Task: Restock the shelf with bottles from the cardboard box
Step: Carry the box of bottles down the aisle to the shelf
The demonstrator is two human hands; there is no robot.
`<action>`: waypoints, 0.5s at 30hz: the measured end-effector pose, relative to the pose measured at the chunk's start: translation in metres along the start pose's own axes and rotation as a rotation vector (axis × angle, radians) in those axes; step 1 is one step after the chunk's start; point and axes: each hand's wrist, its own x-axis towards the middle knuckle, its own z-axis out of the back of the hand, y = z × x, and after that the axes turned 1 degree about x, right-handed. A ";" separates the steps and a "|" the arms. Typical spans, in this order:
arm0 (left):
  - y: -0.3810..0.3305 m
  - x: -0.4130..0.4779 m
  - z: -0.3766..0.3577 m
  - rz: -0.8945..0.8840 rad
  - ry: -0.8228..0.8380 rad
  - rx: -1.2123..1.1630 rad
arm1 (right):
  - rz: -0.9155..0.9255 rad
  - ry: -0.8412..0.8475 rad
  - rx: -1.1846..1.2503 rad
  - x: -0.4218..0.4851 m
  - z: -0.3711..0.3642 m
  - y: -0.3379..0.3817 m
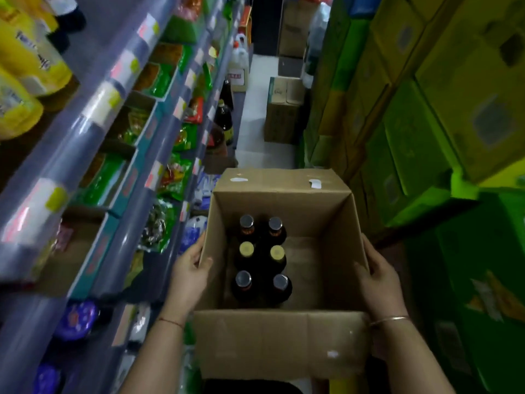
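Note:
An open cardboard box (318,211) is held in front of me in the aisle, flaps spread. Inside, against its left wall, stand several dark bottles (262,263) in two rows, caps up; the right half of the box floor is bare. My left hand (190,271) grips the box's left wall, thumb inside the rim. My right hand (377,271) grips the right wall the same way. The shelf (119,132) runs along my left, with grey rails and price tags.
The shelf holds yellow bottles (25,69) at top left, green snack packets (181,137) and dark bottles (224,118) farther along. Stacked green and yellow cartons (426,109) wall the right side. A closed brown box (284,109) stands on the pale aisle floor ahead.

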 end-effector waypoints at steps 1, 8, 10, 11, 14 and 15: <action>-0.006 0.012 -0.004 0.000 -0.001 0.009 | 0.003 -0.013 -0.005 0.016 -0.002 0.005; -0.040 0.114 -0.016 -0.012 0.005 0.039 | -0.021 -0.003 0.029 0.112 -0.025 0.035; -0.042 0.140 -0.026 -0.008 0.025 0.036 | -0.053 -0.017 0.029 0.135 -0.030 0.037; -0.043 0.154 -0.030 -0.003 0.028 0.030 | -0.064 -0.020 0.024 0.148 -0.033 0.038; -0.045 0.199 -0.039 -0.013 0.032 0.027 | -0.075 -0.025 0.011 0.187 -0.048 0.044; -0.044 0.213 -0.042 -0.016 0.036 0.031 | -0.076 -0.023 0.004 0.198 -0.054 0.045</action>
